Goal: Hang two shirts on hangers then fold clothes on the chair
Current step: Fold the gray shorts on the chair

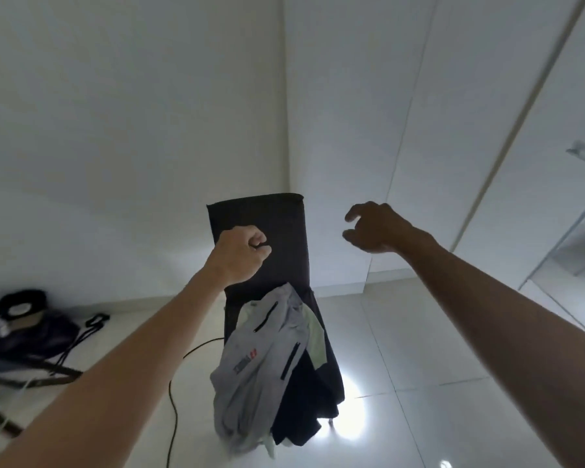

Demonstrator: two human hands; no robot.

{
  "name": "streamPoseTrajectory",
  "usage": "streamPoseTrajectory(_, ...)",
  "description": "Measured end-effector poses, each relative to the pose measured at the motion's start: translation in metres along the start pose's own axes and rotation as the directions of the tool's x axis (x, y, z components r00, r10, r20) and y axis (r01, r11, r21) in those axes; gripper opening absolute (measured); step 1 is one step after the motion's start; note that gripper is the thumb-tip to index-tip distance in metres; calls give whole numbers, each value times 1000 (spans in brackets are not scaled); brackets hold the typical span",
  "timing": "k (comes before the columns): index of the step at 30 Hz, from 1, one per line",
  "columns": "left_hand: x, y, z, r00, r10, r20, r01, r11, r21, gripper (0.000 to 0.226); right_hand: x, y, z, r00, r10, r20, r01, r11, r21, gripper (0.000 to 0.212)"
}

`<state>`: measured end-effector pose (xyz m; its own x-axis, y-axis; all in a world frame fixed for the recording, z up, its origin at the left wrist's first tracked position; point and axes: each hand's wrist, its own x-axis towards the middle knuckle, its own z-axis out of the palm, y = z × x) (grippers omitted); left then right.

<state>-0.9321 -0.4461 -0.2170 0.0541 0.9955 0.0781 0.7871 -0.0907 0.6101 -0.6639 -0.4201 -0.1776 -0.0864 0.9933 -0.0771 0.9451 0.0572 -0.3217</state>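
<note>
your left hand (242, 255) is balled up with something thin and dark in the fingers, right hand (374, 228) loosely spread and empty, clothes (267, 359) heaped on the chair (260, 224) below your fingers, probably next to fold

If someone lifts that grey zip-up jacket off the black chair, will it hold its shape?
Probably not: the grey zip-up jacket lies crumpled and droops over the front of the black chair, so it looks floppy. It likely drags the pale green garment along, since they overlap.
</note>
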Motion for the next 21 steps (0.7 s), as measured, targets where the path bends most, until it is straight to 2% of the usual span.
streamPoseTrajectory(3,-4,-32,8,995,-97,7,97,995,-4,17,20,-14,32,995,-48,83,49,999,-16,43)
streamPoseTrajectory(8,13,-85,60,962,-241,128,239,971,26,11,73,-7,103,971,-63,230,59,998,23,40)
streamPoseTrajectory(12,47,-132,121,893,-367,262,365,929,58,25,124,18,176,922,-3,387,-36,995,93,33)
streamPoseTrajectory(15,84,-169,183,841,-417,343,411,907,95,31,169,48,243,876,53,479,-134,982,136,36)
streamPoseTrajectory(17,104,-187,219,820,-428,380,430,899,85,28,193,64,289,845,101,525,-208,966,150,36)
streamPoseTrajectory(19,126,-203,254,800,-433,416,437,895,91,8,214,75,336,823,129,553,-254,955,155,37)
streamPoseTrajectory(21,150,-221,288,810,-425,405,414,903,118,18,232,82,380,812,135,568,-274,947,166,40)
